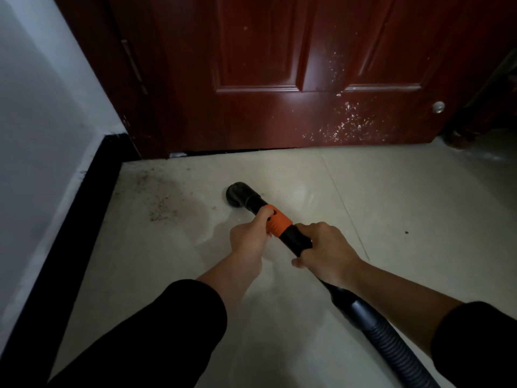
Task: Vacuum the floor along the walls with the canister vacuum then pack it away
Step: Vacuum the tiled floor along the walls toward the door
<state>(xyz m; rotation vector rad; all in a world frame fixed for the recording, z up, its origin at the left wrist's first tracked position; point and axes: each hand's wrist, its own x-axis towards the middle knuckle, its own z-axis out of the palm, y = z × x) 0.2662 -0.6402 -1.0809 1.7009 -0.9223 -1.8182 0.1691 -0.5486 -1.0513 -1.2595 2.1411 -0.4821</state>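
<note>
Our hands are both clamped on the vacuum's tube, close together but not touching. Our left hand (250, 238) curls its fingers round the orange collar (278, 221), and our right hand (326, 252) grips the black tube (299, 239) just behind that collar. Past the collar the tube ends in a round black nozzle (237, 196), which points down at the pale tiled floor (391, 205), near the floor's far edge below the dark red door (279, 79); we cannot tell whether it touches the tiles. Behind our right hand the tube joins a ribbed hose (391, 343) that runs off toward the lower right. A patch of dark grit (159, 203) lies on the floor left of the nozzle, toward the corner where the black skirting board (70, 233) under the white wall (42, 107) meets the door frame. White specks (347, 121) mark the door's lower right part, near a small metal knob (438, 107).
</note>
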